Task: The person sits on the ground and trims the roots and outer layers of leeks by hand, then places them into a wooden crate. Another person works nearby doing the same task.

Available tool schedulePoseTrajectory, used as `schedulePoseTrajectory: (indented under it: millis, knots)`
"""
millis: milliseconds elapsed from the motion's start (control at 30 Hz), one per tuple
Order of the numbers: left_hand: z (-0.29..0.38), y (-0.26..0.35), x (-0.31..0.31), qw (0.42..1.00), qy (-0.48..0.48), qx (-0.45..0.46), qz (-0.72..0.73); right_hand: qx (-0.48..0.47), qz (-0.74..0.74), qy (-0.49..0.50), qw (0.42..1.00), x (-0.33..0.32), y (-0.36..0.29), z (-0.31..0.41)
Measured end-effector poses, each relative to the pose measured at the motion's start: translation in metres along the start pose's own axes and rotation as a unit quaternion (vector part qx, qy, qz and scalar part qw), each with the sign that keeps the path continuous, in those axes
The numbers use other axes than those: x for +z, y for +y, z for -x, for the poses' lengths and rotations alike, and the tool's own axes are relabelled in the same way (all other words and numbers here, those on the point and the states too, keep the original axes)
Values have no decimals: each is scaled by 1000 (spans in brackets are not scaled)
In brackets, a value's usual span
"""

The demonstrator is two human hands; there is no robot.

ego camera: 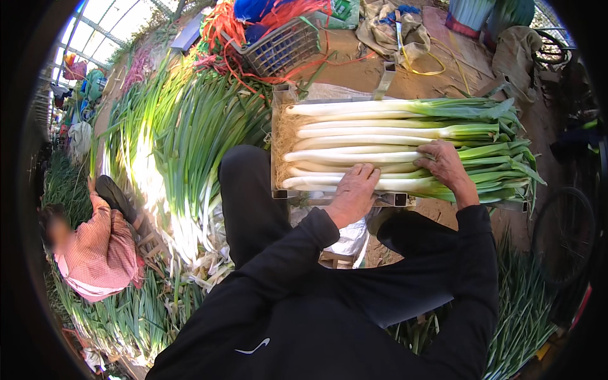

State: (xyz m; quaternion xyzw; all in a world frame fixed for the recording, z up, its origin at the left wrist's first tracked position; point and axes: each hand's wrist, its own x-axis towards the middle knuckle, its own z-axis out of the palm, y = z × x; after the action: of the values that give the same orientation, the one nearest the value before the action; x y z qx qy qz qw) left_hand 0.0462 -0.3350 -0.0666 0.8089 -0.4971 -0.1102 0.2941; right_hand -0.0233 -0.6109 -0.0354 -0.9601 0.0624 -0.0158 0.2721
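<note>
Long green onions (361, 130) with thick white stalks lie side by side in a metal frame (401, 199) before my knees. Their fibrous roots (284, 142) press against the frame's left end, and the green leaves (503, 161) hang past its right end. My left hand (354, 192) rests with its fingers over the near stalks, close to the front rail. Farther right, my right hand (444, 166) has its thumb and fingers about one stalk, where white turns to green. The undersides of both hands are hidden.
Loose green onions (190, 137) form a large heap on the left. A person in a checked pink top (99, 251) sits beyond it. Behind the frame stands a grey plastic crate (280, 50) with red plastic strips (218, 28). More onions (517, 294) and a wheel (565, 232) are at right.
</note>
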Motion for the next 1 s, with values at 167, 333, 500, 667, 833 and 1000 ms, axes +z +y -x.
schedulePoseTrajectory:
  millis: [167, 333, 500, 667, 833, 1000]
  knots:
    - [-2, 6, 5, 1000, 10, -16, -5, -98, 111, 38, 988, -4, 3, -2]
    - [0, 3, 7, 1000, 13, -18, -3, -111, 73, 67, 989, 13, 7, 1]
    - [5, 7, -1, 999, 36, 13, 9, -64, 39, 46, 996, 15, 0, 10]
    - [8, -16, -5, 986, 141, 83, -14, 35, 59, -18, 997, 16, 0, 5]
    - [-7, -55, -12, 992, 111, -43, 43, 136, -7, -167, 977, -1, -6, -2]
    - [-12, -100, 16, 996, 81, 12, 20, 106, 78, -88, 987, 17, 3, -11]
